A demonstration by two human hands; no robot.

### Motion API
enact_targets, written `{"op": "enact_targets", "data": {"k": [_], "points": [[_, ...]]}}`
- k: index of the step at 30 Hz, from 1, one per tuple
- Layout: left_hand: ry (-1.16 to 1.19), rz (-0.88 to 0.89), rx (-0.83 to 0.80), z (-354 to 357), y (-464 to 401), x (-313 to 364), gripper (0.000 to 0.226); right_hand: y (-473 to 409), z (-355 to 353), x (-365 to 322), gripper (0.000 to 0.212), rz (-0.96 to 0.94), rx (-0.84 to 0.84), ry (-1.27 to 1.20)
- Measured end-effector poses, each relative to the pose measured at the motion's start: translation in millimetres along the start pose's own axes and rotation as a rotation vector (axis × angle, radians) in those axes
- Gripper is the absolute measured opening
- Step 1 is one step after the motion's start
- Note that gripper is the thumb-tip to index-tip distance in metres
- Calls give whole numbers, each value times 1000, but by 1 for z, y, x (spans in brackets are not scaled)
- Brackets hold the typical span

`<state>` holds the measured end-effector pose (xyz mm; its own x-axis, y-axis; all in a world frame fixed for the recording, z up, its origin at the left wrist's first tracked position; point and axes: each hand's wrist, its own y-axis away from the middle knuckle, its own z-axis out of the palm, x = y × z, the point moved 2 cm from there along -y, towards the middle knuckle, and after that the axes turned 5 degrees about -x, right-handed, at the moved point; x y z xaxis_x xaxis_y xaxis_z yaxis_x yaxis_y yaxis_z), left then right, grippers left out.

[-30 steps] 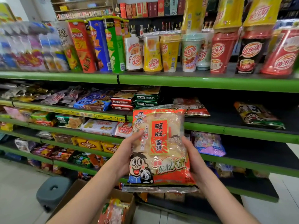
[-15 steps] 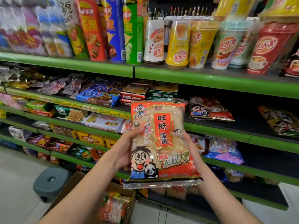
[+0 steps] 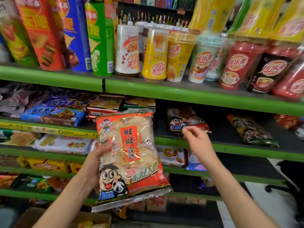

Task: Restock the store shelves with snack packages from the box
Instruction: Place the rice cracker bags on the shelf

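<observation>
We hold the rice cracker bag (image 3: 130,160) upright in our left hand (image 3: 96,163), thumb curled over its left edge and the fingers hidden behind it, so the pack sits just below the middle of the view, in front of the green shelves (image 3: 197,97) and off them. Our right hand (image 3: 196,142) is off the bag, at about three o'clock from it, holding nothing, fingers loosely bent and the fingertips reaching toward a matching red pack (image 3: 185,119) lying flat on the dark shelf board at about one o'clock from the bag in our hand; whether they touch that pack we cannot tell. Farther along the same board, toward three o'clock, lies a darker cartoon-printed pack (image 3: 251,130). Above, at twelve o'clock, drink cups (image 3: 156,53) stand in a row beside tall crisp tubes (image 3: 77,33) at ten o'clock. The cardboard box (image 3: 65,218) sits at the lower edge, around seven o'clock, with a snack packet showing inside.
</observation>
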<state>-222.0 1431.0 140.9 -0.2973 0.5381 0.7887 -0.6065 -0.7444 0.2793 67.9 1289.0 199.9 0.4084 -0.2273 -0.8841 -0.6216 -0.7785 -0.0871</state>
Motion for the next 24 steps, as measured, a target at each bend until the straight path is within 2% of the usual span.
{"op": "enact_targets", "data": {"k": [2,4,7,9,11,15,17,21,24], "points": [[-11,9,0,3,-4,-1,39,-26,-30,13,13,-9,117,174],[-16,9,6,6,-6,-3,34,-63,-52,28,40,62,155,359],[-1,-9,9,13,-6,-6,25,-111,-69,41,75,301,33,446],[13,-2,24,17,-2,-8,23,-131,-68,47,85,373,-48,347],[-8,13,44,21,2,-10,23,-146,-63,54,79,389,-134,252],[-86,55,75,34,13,-9,32,-164,-57,54,30,466,-412,77],[-129,64,78,42,18,-10,35,-167,-59,53,16,500,-495,-8],[-154,81,126,55,28,-12,53,-165,-63,50,6,441,-541,-206],[-160,99,109,63,36,-17,45,-154,-74,47,9,404,-532,-426]]}}
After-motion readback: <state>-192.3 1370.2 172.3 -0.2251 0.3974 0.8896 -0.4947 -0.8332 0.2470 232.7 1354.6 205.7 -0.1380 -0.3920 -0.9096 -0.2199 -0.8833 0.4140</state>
